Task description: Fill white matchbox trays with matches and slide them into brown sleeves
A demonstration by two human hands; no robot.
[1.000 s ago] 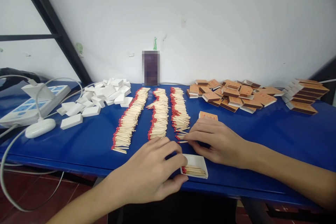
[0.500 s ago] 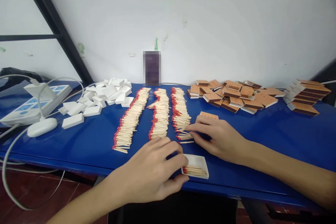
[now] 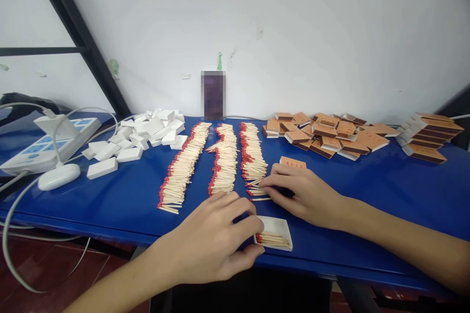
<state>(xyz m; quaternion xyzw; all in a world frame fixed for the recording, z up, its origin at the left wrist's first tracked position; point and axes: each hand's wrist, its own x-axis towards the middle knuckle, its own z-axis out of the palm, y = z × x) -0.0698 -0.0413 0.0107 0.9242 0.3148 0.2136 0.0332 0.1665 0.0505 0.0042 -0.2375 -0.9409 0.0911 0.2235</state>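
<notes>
Fingers (image 3: pixel 253 226) of the left hand (image 3: pixel 215 239) are clamped on the left end of a small white tray (image 3: pixel 277 225), which lies on the blue counter (image 3: pixel 121 203) near its near edge. Inside, loose matches (image 3: pixel 273 240) lie along the near side, red heads to the left. Farther off, the right hand (image 3: pixel 312 194) has its thumb and forefinger close together at the near end of the right row of matches (image 3: pixel 253 159); whether they grip one, I cannot tell. Just beyond that hand lies a single orange sleeve (image 3: pixel 293 162). A middle row (image 3: pixel 225 156) and a left row (image 3: pixel 185 166) run alongside. White trays (image 3: pixel 150 129) are heaped at far left, orange sleeves (image 3: pixel 326 132) at far right, with a neat stack (image 3: pixel 428 137) beside them.
</notes>
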